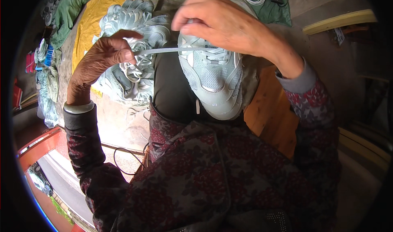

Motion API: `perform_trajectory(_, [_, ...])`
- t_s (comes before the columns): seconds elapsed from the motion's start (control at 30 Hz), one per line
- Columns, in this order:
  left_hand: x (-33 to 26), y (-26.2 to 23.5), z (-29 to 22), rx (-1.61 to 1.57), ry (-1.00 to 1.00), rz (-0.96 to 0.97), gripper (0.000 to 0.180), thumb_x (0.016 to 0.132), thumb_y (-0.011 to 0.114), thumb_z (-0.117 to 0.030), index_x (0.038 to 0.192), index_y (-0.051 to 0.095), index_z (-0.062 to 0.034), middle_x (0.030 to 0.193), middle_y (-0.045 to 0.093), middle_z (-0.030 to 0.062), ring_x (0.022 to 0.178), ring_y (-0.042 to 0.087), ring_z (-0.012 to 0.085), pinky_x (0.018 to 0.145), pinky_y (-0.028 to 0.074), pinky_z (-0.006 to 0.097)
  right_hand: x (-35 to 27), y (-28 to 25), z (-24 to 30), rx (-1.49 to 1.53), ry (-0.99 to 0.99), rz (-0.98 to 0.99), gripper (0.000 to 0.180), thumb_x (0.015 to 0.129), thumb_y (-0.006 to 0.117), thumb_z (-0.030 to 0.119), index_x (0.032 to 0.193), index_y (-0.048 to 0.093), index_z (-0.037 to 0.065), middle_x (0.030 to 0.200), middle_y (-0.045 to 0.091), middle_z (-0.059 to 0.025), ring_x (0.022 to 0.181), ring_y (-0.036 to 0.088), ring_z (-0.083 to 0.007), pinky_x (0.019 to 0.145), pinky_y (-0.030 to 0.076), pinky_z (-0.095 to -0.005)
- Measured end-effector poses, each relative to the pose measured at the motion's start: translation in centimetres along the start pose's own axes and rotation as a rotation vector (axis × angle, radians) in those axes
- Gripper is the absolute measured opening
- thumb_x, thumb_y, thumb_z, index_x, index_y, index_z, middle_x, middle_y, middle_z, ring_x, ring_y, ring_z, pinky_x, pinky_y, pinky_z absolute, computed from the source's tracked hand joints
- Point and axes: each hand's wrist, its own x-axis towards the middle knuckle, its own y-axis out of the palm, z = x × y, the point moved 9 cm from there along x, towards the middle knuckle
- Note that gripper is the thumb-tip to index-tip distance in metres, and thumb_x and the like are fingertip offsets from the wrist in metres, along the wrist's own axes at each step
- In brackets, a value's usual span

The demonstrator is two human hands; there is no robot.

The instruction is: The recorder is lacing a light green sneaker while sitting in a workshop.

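Yellow cloth (92, 13) lies upper left as my left hand (102, 54) pinches a shoelace (159, 51); my right hand (225, 25), its grip unclear, curls over a pale sneaker (215, 86), upper centre.

Wide fisheye view from head height, steeply downward, close above the shoe (212, 77)

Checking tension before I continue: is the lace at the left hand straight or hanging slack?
Straight, with no visible sag: the lace runs nearly level from the left hand to the pale shoe.
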Motion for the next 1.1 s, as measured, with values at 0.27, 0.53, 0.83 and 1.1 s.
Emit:
perform_trajectory(0.27, [-0.8, 1.1, -4.6, 0.053, 0.004, 0.003, 0.045, 0.075, 0.082, -0.046, 0.069, 0.067, -0.0046, 0.122, 0.064, 0.0106, 0.112, 0.058, 0.0191, 0.092, 0.044, 0.034, 7.3, 6.5, 4.6, 0.821, -0.209, 0.456, 0.032, 0.089, 0.058, 0.006, 0.119, 0.060, -0.007, 0.104, 0.064, -0.0083, 0.084, 0.062, -0.0151, 0.076, 0.051, -0.0262])
perform_trajectory(0.53, [-2.7, 1.7, -5.6, 0.016, 0.192, -0.082, 0.045, 0.073, 0.082, -0.048, 0.068, 0.066, -0.0062, 0.142, 0.048, 0.0148, 0.120, 0.054, 0.0200, 0.097, 0.044, 0.036, 4.9, 7.8, 4.1, 0.674, 0.066, 0.759, 0.024, 0.096, 0.059, 0.020, 0.102, 0.068, -0.001, 0.076, 0.057, 0.0009, 0.070, 0.052, -0.0066, 0.061, 0.040, -0.0221])
perform_trajectory(0.83, [-5.5, 0.8, 1.8, -0.077, 0.039, -0.107, 0.013, 0.081, 0.078, -0.018, 0.085, 0.074, -0.0064, 0.117, 0.062, 0.0084, 0.112, 0.060, 0.0214, 0.097, 0.047, 0.037, -0.1, -2.5, -1.9, 0.080, 0.117, 0.490, 0.024, 0.097, 0.058, 0.022, 0.100, 0.068, 0.001, 0.082, 0.063, -0.0033, 0.077, 0.057, -0.0134, 0.071, 0.045, -0.0306])
perform_trajectory(1.1, [-5.8, 2.1, 6.1, 0.110, -0.081, -0.126, 0.013, 0.089, 0.073, -0.015, 0.093, 0.074, -0.0030, 0.086, 0.065, 0.0019, 0.082, 0.058, 0.0102, 0.073, 0.045, 0.027, -3.2, -5.5, -2.2, -0.502, -0.023, 0.134, 0.016, 0.092, 0.061, 0.018, 0.095, 0.066, 0.003, 0.083, 0.058, -0.0100, 0.077, 0.062, -0.0310, 0.070, 0.050, -0.0393])
